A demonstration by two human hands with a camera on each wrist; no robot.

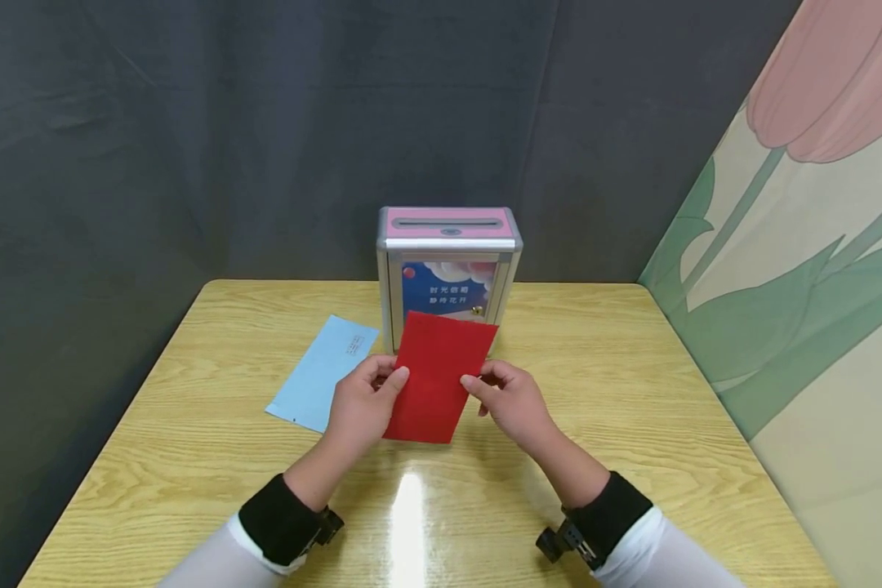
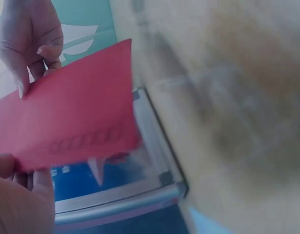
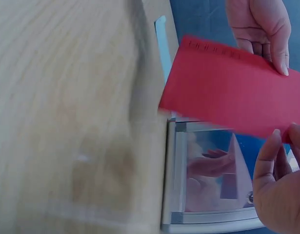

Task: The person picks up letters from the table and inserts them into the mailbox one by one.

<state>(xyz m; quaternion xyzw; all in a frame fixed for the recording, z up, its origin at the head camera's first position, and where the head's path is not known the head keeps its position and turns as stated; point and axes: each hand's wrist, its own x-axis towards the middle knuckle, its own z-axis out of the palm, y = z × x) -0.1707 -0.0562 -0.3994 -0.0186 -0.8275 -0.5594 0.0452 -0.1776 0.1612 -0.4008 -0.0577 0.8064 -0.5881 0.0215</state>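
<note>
A red envelope (image 1: 441, 380) is held up over the table in front of a box, tilted with its top leaning right. My left hand (image 1: 365, 404) pinches its left edge, thumb on the near face. On the opposite edge, my right hand (image 1: 513, 400) pinches it between thumb and fingers. Both wrist views show a printed row of small squares along one end of the red envelope (image 2: 74, 109). A light blue envelope (image 1: 319, 371) lies flat to the left, partly hidden behind my left hand.
The silver-framed letter box (image 1: 451, 243) stands upright at the table's back, with a slot in its pink top and a blue picture panel with a small lock in front. Dark curtain hangs behind the wooden table (image 1: 632, 408); a tulip-patterned cloth (image 1: 801, 269) borders the right.
</note>
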